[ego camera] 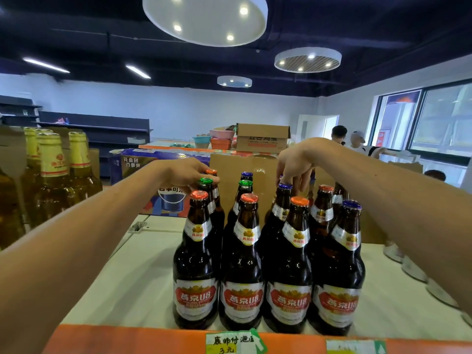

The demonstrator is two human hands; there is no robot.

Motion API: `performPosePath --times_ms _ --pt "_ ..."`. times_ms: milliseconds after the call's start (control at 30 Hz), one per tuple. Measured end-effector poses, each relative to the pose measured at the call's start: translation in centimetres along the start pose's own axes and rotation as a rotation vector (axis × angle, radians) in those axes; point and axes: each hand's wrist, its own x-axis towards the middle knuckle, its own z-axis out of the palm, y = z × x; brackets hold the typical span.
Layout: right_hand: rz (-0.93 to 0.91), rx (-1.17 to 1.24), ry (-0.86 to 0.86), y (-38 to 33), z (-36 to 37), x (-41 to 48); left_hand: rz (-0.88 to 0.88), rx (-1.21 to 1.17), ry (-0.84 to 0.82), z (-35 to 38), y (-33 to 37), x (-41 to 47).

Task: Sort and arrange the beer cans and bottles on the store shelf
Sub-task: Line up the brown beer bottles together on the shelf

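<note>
Far left I see yellow bottles (52, 175) standing together. My left hand (186, 175) pinches the top of the orange-capped bottle (211, 171) at the back of the brown bottles (242, 251), which stand in four columns on the shelf (127, 277). Further right, my right hand (293, 164) curls its fingers round the top of the purple-capped bottle (285, 186).

Bright, even interior light from round ceiling lamps (204, 19) and a window (444, 118) at right. Soft glare on bottles (241, 261). Wide-angle bowing at edges; background slightly soft, lamps overexposed.
</note>
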Motion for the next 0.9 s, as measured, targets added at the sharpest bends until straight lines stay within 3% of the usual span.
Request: performPosePath --times_ms 633,800,900 --pt "-0.088 0.181 -0.029 1.0 -0.4 0.5 -0.052 0.025 -0.132 -0.6 1.0 -0.3" --pt "-0.091 0.237 0.302 5.5 -1.7 -0.6 0.094 0.272 0.162 -1.6 6.7 0.3" --pt "0.0 0.179 0.313 9.0 -1.5 -1.8 0.201 0.321 0.214 -0.1 11.8 1.0"
